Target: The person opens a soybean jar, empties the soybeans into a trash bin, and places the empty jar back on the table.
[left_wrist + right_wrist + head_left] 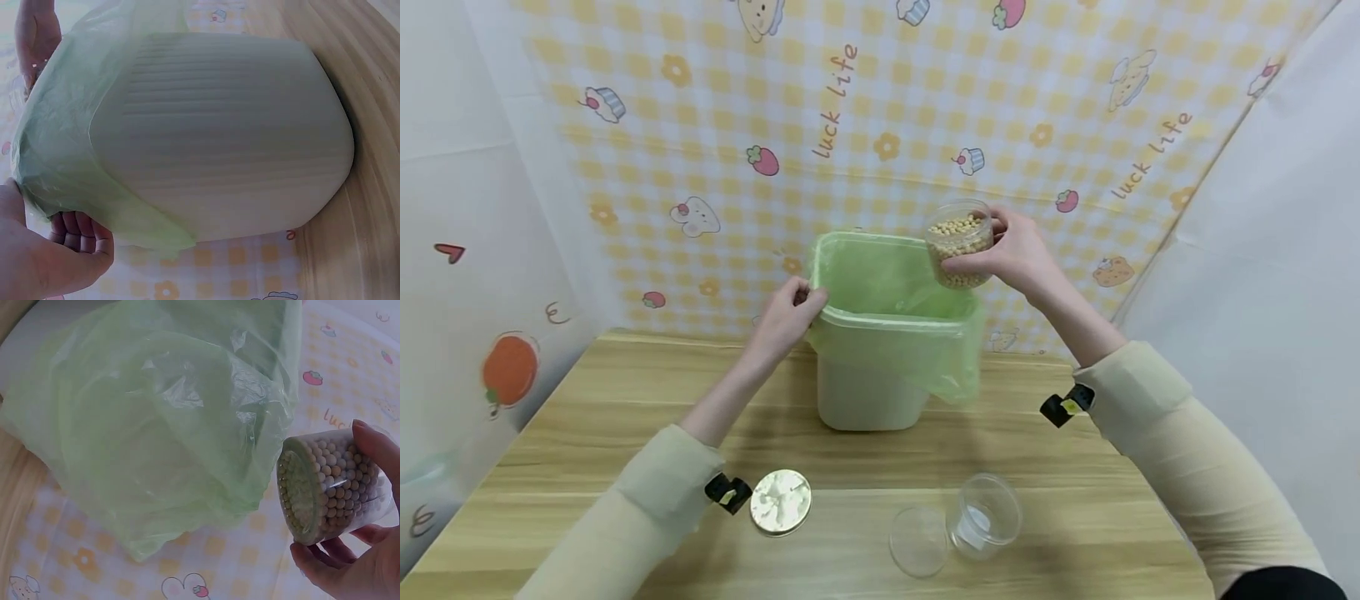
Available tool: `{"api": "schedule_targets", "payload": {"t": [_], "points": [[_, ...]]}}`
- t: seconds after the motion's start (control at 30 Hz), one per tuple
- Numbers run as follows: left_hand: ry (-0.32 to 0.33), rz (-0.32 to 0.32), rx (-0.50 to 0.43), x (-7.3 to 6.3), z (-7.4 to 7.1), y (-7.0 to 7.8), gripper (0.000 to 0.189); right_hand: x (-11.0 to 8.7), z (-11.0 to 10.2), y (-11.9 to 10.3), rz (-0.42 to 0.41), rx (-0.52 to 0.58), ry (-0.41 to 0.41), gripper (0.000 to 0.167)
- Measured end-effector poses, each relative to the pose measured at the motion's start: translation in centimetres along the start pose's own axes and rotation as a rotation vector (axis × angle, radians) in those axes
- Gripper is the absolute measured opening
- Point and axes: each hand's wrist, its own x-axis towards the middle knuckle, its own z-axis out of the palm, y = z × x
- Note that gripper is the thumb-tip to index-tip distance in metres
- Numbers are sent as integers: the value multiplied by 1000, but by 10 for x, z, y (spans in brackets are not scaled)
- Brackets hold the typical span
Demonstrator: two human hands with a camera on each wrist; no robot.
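A pale trash bin (868, 396) stands at the back of the table, lined with a green trash bag (898, 346) folded over its rim. My left hand (786, 318) pinches the bag at the bin's left rim, thumb on top and fingers curled below, as the left wrist view shows. High over the bin's right side, my right hand (1024, 254) grips a clear jar of soybeans (958, 254) round its side. The jar is lidless, tilted slightly, and well filled with the pale yellow beans (340, 481). Its base faces the camera in the right wrist view.
Near the front of the table lies a shiny round metal lid (781, 502). To its right are a thin clear disc (917, 542) and a clear plastic jar (1000, 508). A yellow checked cloth (715, 125) hangs right behind the bin.
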Motion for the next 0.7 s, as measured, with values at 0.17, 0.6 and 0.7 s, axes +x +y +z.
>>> {"api": "schedule_targets", "payload": {"t": [0.17,0.6,0.7], "points": [[9,-3,-59,1,2,-3,29,11,9,-6,-30,-122,-2,93],[27,-17,-141,3,7,-8,29,30,24,-16,-115,-330,-16,93],[32,-18,-143,2,7,-8,30,33,28,-17,-140,-338,-16,91]]}}
